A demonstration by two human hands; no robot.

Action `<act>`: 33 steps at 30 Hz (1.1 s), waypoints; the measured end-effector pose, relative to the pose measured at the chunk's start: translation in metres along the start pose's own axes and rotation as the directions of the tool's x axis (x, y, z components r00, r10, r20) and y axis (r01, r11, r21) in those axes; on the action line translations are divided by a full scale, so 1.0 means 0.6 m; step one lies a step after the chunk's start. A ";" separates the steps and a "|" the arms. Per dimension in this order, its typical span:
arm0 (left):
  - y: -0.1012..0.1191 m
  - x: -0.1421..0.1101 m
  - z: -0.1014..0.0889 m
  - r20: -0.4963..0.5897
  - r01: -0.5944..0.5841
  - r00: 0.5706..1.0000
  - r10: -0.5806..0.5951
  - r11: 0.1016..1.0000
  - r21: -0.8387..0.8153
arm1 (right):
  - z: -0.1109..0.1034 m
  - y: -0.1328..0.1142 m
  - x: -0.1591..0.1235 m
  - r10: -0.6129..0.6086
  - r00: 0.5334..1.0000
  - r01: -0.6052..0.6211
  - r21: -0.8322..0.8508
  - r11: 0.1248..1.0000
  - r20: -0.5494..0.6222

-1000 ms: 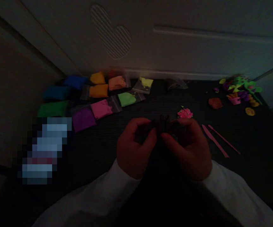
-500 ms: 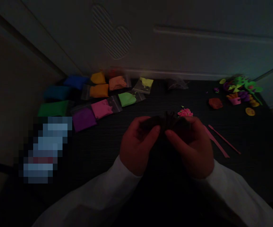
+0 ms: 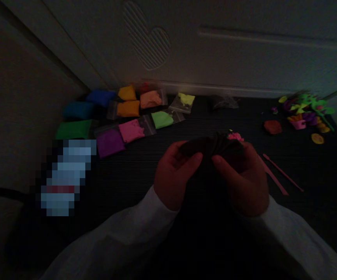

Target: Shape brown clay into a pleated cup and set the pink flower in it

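Note:
Over the middle of the dark table, my left hand (image 3: pixel 172 177) pinches one end of a dark, soft-looking pleated piece (image 3: pixel 222 144), thumb on top. My right hand (image 3: pixel 248 184) grips the other end the same way. Folds fan out from the piece's middle between my thumbs; in this dim light its material is hard to make out. Just behind it lies a cluster of small pink bits (image 3: pixel 236 136), partly covered by the piece. A flat pink modelling tool (image 3: pixel 276 181) and a thin pink stick tool (image 3: pixel 283 173) lie right of my right hand.
Bags of coloured clay, including a purple bag (image 3: pixel 110 144) and a light green bag (image 3: pixel 162 119), line the back left. A reddish lump (image 3: pixel 272 126) and colourful clay shapes (image 3: pixel 308 111) sit at the right. A pale panel (image 3: pixel 183 54) stands behind. A pixelated object (image 3: pixel 69 175) lies left.
The view has shifted slightly, so everything sits further right. Both hands still hold the dark piece, now raised a little and showing more of its folds, covering more of the pink cluster.

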State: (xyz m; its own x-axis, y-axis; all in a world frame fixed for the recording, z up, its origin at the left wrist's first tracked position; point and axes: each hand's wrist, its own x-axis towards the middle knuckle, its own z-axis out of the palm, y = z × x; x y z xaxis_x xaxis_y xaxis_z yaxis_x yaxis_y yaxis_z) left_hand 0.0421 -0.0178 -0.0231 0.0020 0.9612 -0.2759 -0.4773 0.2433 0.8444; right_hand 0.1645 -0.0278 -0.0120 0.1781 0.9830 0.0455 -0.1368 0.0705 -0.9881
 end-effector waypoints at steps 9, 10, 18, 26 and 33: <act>0.001 -0.004 0.000 0.001 0.003 1.000 -0.004 0.985 0.173 | 0.003 0.002 0.003 -0.017 1.000 0.017 0.009 1.000 -0.021; 0.002 -0.005 0.000 -0.011 -0.009 1.000 0.011 0.978 0.210 | 0.003 0.002 0.003 -0.012 1.000 0.012 0.003 1.000 -0.023; 0.014 -0.010 0.006 -0.027 -0.109 0.992 0.120 0.959 0.262 | 0.000 0.005 0.001 0.008 1.000 -0.008 0.007 1.000 -0.002; 0.015 -0.013 0.001 -0.047 -0.127 0.985 0.163 0.890 0.439 | 0.003 0.004 0.000 0.008 1.000 -0.008 -0.011 1.000 -0.010; 0.011 -0.016 -0.003 -0.052 -0.137 0.978 0.201 0.813 0.566 | 0.004 0.006 -0.001 0.006 0.999 -0.009 -0.073 0.997 -0.036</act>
State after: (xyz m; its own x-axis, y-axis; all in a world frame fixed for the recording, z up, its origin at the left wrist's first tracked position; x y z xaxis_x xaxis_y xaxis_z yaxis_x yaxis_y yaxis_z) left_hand 0.0374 -0.0255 -0.0155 -0.1393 0.9824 -0.1241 0.1094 0.1398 0.9841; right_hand 0.1617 -0.0280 -0.0155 0.2120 0.9767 0.0340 -0.0672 0.0493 -0.9965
